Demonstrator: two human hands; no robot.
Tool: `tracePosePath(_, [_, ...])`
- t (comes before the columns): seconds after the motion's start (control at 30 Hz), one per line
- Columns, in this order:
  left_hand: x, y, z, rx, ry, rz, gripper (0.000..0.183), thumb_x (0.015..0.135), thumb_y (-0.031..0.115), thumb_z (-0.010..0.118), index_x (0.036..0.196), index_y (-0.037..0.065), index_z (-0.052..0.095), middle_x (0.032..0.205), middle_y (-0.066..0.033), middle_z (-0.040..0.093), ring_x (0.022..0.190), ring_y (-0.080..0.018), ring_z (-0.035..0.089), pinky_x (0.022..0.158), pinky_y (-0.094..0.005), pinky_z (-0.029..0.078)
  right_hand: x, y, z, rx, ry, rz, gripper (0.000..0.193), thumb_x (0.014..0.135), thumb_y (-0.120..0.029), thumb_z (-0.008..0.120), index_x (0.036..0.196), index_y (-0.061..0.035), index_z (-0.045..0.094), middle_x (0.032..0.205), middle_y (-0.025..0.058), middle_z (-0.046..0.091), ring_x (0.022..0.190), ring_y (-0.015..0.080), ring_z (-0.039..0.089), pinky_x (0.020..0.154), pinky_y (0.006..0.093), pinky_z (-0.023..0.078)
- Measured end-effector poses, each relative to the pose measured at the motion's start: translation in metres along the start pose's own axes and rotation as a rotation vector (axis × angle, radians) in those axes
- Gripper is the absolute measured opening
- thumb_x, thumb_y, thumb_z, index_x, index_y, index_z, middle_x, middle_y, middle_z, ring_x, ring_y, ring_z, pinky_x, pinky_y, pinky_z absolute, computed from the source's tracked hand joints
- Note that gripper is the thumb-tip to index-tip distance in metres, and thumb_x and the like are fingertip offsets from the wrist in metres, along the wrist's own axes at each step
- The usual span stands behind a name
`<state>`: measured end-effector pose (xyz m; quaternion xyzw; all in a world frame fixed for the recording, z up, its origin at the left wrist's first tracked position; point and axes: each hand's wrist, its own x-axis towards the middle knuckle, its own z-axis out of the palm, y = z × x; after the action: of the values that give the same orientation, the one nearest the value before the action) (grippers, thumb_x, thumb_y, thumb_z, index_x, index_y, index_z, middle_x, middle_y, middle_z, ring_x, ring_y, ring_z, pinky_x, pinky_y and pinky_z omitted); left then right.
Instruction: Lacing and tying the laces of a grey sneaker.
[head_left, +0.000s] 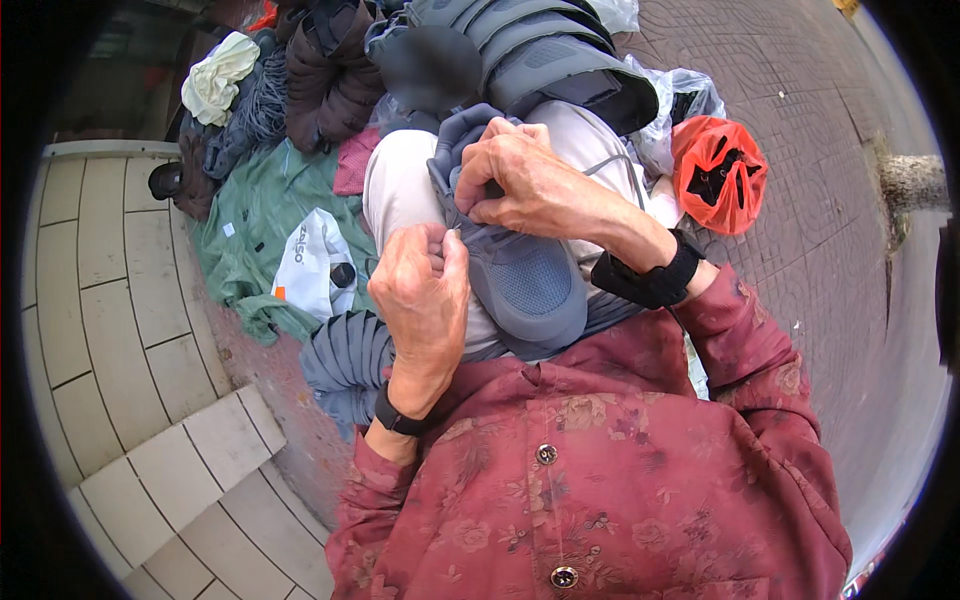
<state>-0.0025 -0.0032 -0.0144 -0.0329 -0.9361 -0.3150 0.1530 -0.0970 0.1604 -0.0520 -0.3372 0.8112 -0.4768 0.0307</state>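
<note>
A grey sneaker (pixel 530 290) with a mesh toe lies across my lap, its toe pointing towards me. My left hand (pixel 422 300) is closed beside the shoe's left edge, thumb and forefinger pinched at the laced part. Whatever is in that pinch is too small to make out. Over the shoe's opening, my right hand (pixel 515 180) has its fingers curled in, and what they hold is hidden. A thin grey shoelace (pixel 608 163) loops out to the right of this hand, across my light trousers (pixel 398 185).
Stacked grey shoe parts (pixel 550 60) lie beyond my knees; more (pixel 345 355) sit by my left hip. At left are brown shoes (pixel 330 75), grey laces (pixel 262 105), green cloth (pixel 265 195) and a white bag (pixel 305 262). A red plastic bag (pixel 750 190) stands at right.
</note>
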Motion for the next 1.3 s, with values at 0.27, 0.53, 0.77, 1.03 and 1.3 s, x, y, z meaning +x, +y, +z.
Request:
tracePosePath(0.27, [0.012, -0.008, -0.001, -0.469, -0.196, -0.468, 0.009, 0.092, 0.003, 0.068, 0.095, -0.006, 0.066, 0.086, -0.0094, 0.071, 0.072, -0.0162, 0.074, 0.061, -0.0247, 0.054, -0.002, 0.004, 0.002, 0.025, 0.022, 0.006, 0.011, 0.066, -0.011, 0.075, 0.077, -0.0130, 0.078, 0.077, -0.0012, 0.071, 0.097, 0.0219, 0.054, 0.090, 0.0428, 0.029])
tracePosePath(0.53, [0.011, -0.015, -0.005, -0.622, -0.258, -0.528, 0.015, 0.097, 0.007, 0.066, 0.107, -0.003, 0.063, 0.093, -0.0055, 0.069, 0.075, -0.0120, 0.072, 0.066, -0.0196, 0.052, -0.001, -0.009, 0.001, -0.218, 0.059, -0.124, 0.008, 0.066, -0.010, 0.074, 0.073, -0.0144, 0.075, 0.077, 0.0013, 0.068, 0.096, 0.0240, 0.055, 0.085, 0.0456, 0.031])
tracePosePath(0.77, [0.020, 0.022, 0.007, -0.344, -0.262, -0.184, 0.013, 0.096, 0.005, 0.063, 0.104, -0.002, 0.071, 0.080, -0.0069, 0.068, 0.060, -0.0131, 0.066, 0.055, -0.0250, 0.050, -0.010, -0.006, -0.119, -0.118, 0.266, 0.070, 0.006, 0.084, -0.005, 0.069, 0.086, 0.0005, 0.068, 0.073, 0.0090, 0.065, 0.070, 0.0181, 0.066, 0.063, 0.0319, 0.052])
tracePosePath(1.03, [0.057, 0.021, 0.040, -0.065, -0.370, -0.026, 0.019, 0.083, 0.008, 0.063, 0.097, 0.001, 0.074, 0.073, -0.0211, 0.068, 0.070, -0.0358, 0.069, 0.070, -0.0430, 0.055, -0.072, 0.000, -0.030, 0.400, 0.309, 0.426, 0.005, 0.088, -0.001, 0.066, 0.089, 0.0040, 0.068, 0.067, 0.0060, 0.066, 0.059, 0.0102, 0.064, 0.054, 0.0257, 0.050])
tracePosePath(1.3, [0.065, 0.013, 0.044, -0.092, -0.411, 0.135, 0.010, 0.079, 0.005, 0.064, 0.086, 0.001, 0.070, 0.053, -0.0060, 0.048, 0.048, -0.0129, 0.048, 0.051, -0.0330, 0.040, -0.071, 0.000, -0.015, 0.548, 0.395, 0.459, 0.005, 0.088, 0.001, 0.068, 0.092, 0.0042, 0.070, 0.068, 0.0052, 0.067, 0.059, 0.0097, 0.064, 0.053, 0.0248, 0.049])
